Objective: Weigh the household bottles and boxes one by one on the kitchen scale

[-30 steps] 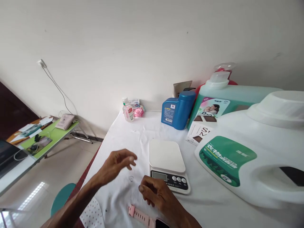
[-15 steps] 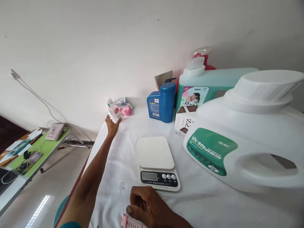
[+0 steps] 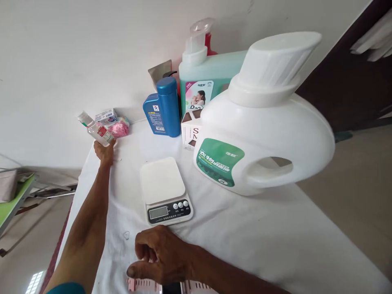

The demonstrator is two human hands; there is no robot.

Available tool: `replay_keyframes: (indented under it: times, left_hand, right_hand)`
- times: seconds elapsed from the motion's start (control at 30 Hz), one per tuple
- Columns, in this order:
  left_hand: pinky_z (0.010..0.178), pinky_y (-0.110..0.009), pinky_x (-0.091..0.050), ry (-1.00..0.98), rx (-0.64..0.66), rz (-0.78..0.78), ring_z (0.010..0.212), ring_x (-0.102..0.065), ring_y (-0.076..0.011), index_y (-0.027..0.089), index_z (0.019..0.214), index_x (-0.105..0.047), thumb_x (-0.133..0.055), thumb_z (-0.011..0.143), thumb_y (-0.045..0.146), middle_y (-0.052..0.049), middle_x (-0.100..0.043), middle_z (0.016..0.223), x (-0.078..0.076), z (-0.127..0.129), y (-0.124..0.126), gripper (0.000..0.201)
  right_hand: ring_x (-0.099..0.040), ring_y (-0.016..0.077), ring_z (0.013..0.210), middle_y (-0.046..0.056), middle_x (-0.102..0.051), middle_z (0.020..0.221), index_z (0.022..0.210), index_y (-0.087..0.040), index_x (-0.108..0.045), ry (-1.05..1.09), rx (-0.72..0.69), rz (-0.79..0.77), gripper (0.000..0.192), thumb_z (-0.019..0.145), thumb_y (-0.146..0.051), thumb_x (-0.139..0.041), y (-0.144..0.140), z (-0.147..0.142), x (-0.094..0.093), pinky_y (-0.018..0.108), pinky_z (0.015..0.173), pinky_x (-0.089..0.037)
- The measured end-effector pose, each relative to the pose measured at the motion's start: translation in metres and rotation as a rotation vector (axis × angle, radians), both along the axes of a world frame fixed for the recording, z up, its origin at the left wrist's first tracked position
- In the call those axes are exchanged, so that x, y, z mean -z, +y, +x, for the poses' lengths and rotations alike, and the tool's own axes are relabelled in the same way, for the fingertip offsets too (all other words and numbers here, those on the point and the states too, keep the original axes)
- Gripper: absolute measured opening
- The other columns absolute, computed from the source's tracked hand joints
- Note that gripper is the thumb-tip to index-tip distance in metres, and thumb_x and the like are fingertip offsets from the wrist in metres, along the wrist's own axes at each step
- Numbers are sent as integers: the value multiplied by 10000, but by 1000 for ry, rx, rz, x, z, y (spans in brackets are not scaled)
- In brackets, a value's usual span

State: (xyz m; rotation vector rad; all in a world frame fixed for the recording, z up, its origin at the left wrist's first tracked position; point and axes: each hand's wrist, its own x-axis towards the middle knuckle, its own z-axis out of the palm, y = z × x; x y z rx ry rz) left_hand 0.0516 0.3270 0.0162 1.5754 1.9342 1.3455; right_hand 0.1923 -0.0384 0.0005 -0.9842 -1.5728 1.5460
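At the table's far left corner, my left hand (image 3: 104,152) is closed around the lower part of a clear bottle (image 3: 98,131) with a white cap and a red-and-green label. The bottle leans to the left in view. My right hand (image 3: 163,254) rests near the front with its fingers loosely curled and nothing seen in them. Partly hidden beneath it lies a pink-strapped watch (image 3: 171,288) with a dark screen. Just beyond the right hand is a white kitchen scale (image 3: 163,183), its pan bare and its display blank.
Along the wall stand a blue bottle (image 3: 165,108), a green jug (image 3: 226,65) and a white box (image 3: 190,132). A large white detergent jug (image 3: 263,134) rises at right. Behind the held bottle are a small box (image 3: 106,115) and a pink packet (image 3: 120,128). White cloth (image 3: 260,237) covers the table.
The view has swung right, so everything sits further left and more of the large jug shows. My left hand keeps its hold on the bottle. More of the watch is visible below my right hand.
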Motion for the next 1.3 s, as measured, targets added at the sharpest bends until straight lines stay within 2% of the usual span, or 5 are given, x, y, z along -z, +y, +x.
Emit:
replay_keyframes:
  times: [0.4,0.67,0.9,1.13,1.3]
  left_hand:
    - [937,-421,-523,-52,102,54,910,-649,-239,175,929,-643,-877,612,443,-48,-687,928,1,-18,-14,476]
    - [843,-361,-573,-131,320,23,928,-719,-264,111,982,-778,-862,682,491,-106,-787,964,-37,-13,-124,491]
    - [917,-439,-594,-84,558,-107,940,-764,-311,159,960,-828,-919,688,418,-95,-822,982,-62,26,-226,386]
    - [872,-510,-592,-66,647,-133,851,-755,-348,230,850,-830,-954,640,388,-81,-811,892,-59,52,-261,289]
    - [870,-542,-567,17,565,-146,880,-742,-371,224,869,-812,-969,601,444,-110,-801,919,-45,48,-265,381]
  right_hand:
    - [-491,94,615,-40,-571,728,761,-200,-547,30,25,64,401,806,-515,-790,-1,-1,2,225,578,-339]
    - [-478,96,613,-39,-560,716,747,-201,-524,30,16,91,392,800,-492,-782,0,-3,1,233,583,-318]
    - [-476,105,642,-46,-552,718,765,-206,-527,-30,-5,136,363,804,-458,-786,-1,-5,3,247,604,-319]
    - [-491,115,651,-47,-553,712,743,-205,-514,-73,-21,139,353,796,-413,-795,-1,-4,-5,256,609,-327]
    - [-518,121,660,-46,-558,699,739,-201,-530,-109,-30,137,341,794,-406,-798,1,-4,-6,258,624,-343]
